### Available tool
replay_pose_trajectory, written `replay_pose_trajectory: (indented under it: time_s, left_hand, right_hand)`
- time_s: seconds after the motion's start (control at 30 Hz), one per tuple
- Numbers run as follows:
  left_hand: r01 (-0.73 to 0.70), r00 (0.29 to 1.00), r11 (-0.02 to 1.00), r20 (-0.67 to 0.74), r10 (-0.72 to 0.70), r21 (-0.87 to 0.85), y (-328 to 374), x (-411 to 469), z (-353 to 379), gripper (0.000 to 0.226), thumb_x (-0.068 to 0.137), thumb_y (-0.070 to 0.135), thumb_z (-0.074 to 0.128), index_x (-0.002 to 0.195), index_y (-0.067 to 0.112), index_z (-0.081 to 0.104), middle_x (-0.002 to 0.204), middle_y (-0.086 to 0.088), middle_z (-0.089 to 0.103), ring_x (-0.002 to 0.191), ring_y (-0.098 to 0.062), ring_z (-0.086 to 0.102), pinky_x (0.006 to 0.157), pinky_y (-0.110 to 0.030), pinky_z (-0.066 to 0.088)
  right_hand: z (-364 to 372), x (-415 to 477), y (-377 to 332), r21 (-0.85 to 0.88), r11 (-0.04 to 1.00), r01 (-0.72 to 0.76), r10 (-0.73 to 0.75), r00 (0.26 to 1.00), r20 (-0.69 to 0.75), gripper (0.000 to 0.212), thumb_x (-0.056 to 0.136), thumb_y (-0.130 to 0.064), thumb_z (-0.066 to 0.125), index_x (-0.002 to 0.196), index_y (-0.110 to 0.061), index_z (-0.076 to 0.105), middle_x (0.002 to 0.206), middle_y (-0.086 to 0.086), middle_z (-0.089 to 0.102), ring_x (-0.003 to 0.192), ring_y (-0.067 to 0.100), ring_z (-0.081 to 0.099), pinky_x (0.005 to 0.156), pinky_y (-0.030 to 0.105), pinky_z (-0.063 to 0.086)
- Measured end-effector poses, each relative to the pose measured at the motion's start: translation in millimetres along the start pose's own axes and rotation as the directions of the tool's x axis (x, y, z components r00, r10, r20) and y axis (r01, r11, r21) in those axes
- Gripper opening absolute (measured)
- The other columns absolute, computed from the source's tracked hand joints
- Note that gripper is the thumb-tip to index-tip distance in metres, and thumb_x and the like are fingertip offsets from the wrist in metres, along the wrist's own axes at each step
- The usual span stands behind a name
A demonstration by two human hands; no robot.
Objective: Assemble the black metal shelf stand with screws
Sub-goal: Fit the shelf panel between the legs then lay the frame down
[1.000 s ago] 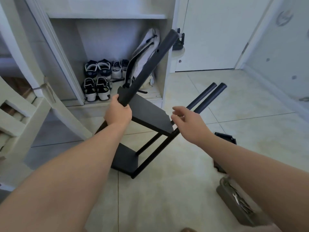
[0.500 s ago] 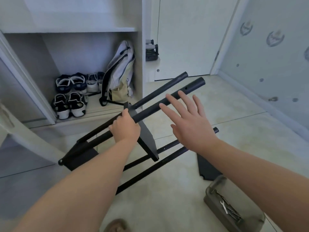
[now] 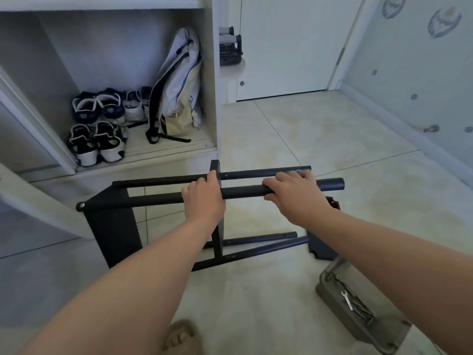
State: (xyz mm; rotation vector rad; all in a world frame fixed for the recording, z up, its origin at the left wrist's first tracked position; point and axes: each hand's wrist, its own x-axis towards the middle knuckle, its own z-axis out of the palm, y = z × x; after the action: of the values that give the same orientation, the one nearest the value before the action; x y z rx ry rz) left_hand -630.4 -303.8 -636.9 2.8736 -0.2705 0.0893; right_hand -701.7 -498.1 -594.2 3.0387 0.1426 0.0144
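Both the left hand [image 3: 203, 198] and right hand [image 3: 294, 198] curled round the top round tube [image 3: 245, 192] of the black metal shelf stand [image 3: 112, 226] lying sideways on the pale tiled floor [image 3: 281, 139]; it seemed rigid, probably weighty, best gripped there

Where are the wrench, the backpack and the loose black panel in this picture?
wrench [image 3: 347, 300], head view, middle of its shaft.
backpack [image 3: 179, 83], head view, its pale front.
loose black panel [image 3: 320, 247], head view, its lower flat face.
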Motion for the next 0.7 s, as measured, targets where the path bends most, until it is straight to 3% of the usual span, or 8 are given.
replay_pose_trajectory:
  time_s: [0.1,0.17,0.23,0.3,0.37,0.43,0.57,0.7]
  left_hand:
    - [0.015,0.986,0.995,0.169,0.003,-0.103,-7.3,9.9,-0.4,0.078,0.086,0.029,0.071,0.149,0.016,0.027,0.11,-0.003,0.064,0.106,-0.029,0.06,0.094,-0.041,0.043]
    - [0.108,0.919,0.96,0.394,0.003,-0.258,-16.8,20.0,-7.8,0.101,0.076,0.037,0.081,0.155,0.021,0.019,0.128,-0.004,0.061,0.117,-0.029,0.058,0.102,-0.046,0.044]
    - [0.239,0.844,0.882,0.536,0.018,-0.406,-27.2,29.8,-14.0,0.113,0.069,0.045,0.086,0.158,0.022,0.02,0.152,-0.004,0.044,0.135,-0.029,0.045,0.112,-0.046,0.038]
    - [0.347,0.815,0.818,0.579,-0.022,-0.458,-33.2,36.8,-15.9,0.102,0.07,0.059,0.078,0.153,0.019,0.034,0.154,-0.001,0.042,0.136,-0.027,0.044,0.112,-0.043,0.036]
    - [0.397,0.815,0.803,0.573,-0.086,-0.445,-35.7,41.2,-8.6,0.068,0.082,0.06,0.065,0.132,0.016,0.057,0.13,0.0,0.06,0.112,-0.022,0.057,0.095,-0.039,0.045]
    - [0.408,0.81,0.814,0.575,-0.115,-0.413,-38.5,44.7,2.7,0.042,0.092,0.048,0.062,0.111,0.011,0.065,0.11,-0.004,0.066,0.096,-0.021,0.06,0.08,-0.036,0.046]
    - [0.414,0.764,0.803,0.643,-0.05,-0.429,-44.0,42.8,18.2,0.029,0.095,0.035,0.065,0.102,0.008,0.071,0.103,-0.008,0.072,0.098,-0.025,0.066,0.096,-0.039,0.05]
    - [0.427,0.743,0.779,0.669,-0.013,-0.459,-49.6,38.9,33.2,0.028,0.094,0.033,0.067,0.101,0.006,0.072,0.094,-0.005,0.074,0.08,-0.016,0.066,0.083,-0.028,0.052]
  right_hand:
    - [14.3,2.4,3.4,0.033,0.999,-0.011,0.011,1.0,-0.006,0.031,0.108,-0.044,0.036,0.132,-0.03,0.051,0.116,-0.008,0.057,0.107,0.021,0.052,0.102,0.041,0.029]
    - [23.4,1.9,7.7,0.057,0.998,-0.012,0.013,1.0,-0.022,0.031,0.107,-0.043,0.038,0.131,-0.03,0.053,0.113,-0.008,0.057,0.105,0.021,0.052,0.101,0.041,0.027]
    - [30.9,1.1,11.2,0.087,0.996,-0.012,0.016,0.999,-0.043,0.03,0.107,-0.042,0.042,0.129,-0.028,0.056,0.112,-0.007,0.059,0.105,0.022,0.053,0.103,0.041,0.025]
    - [36.9,1.0,11.9,0.113,0.994,-0.007,0.012,0.999,-0.039,0.03,0.106,-0.04,0.046,0.129,-0.026,0.058,0.113,-0.005,0.06,0.107,0.023,0.053,0.107,0.042,0.024]
    - [44.1,0.8,11.3,0.126,0.992,0.0,0.001,1.0,-0.008,0.03,0.105,-0.04,0.047,0.13,-0.025,0.057,0.115,-0.005,0.059,0.109,0.023,0.052,0.11,0.043,0.023]
    - [52.8,1.2,11.4,0.128,0.992,0.002,-0.006,0.999,0.034,0.029,0.106,-0.039,0.046,0.13,-0.025,0.056,0.117,-0.005,0.057,0.112,0.023,0.051,0.113,0.044,0.023]
    - [66.8,5.0,14.7,0.139,0.99,-0.016,0.0,0.993,0.116,0.024,0.105,-0.036,0.049,0.125,-0.022,0.054,0.115,-0.004,0.054,0.109,0.023,0.049,0.115,0.052,0.026]
    - [81.0,9.1,13.0,0.139,0.99,-0.031,0.006,0.985,0.172,0.019,0.104,-0.035,0.053,0.118,-0.022,0.053,0.108,-0.005,0.053,0.097,0.021,0.044,0.106,0.052,0.035]
